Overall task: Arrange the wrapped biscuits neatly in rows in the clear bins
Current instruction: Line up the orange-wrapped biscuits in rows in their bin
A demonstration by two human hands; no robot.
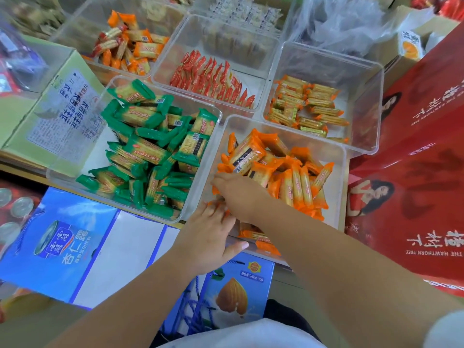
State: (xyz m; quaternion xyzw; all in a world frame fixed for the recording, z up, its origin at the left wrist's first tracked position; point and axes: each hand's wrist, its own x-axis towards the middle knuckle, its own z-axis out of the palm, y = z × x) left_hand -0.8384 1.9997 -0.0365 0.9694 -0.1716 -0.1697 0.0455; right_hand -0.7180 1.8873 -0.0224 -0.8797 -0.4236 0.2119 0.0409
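Note:
A clear bin (pixel 336 156) near me holds orange-wrapped biscuits (pixel 297 182), some standing on edge in a row, others piled loose at the back. Both hands reach into its near left corner. My left hand (pixel 208 237) has its fingers among the orange packs at the bin's front wall, thumb outside the rim. My right hand (pixel 238 192) lies over the packs just behind, fingers curled down onto them; what it grips is hidden. A second clear bin (pixel 75 156) to the left holds a loose heap of green-wrapped biscuits (pixel 150 151).
Further clear bins behind hold red packs (pixel 213 79), yellow-orange packs (pixel 308 106) and mixed orange packs (pixel 130 49). Blue drink cartons (pixel 62 247) lie in front, a large red gift box (pixel 414 172) stands at the right, and a green carton (pixel 45 101) sits at the left.

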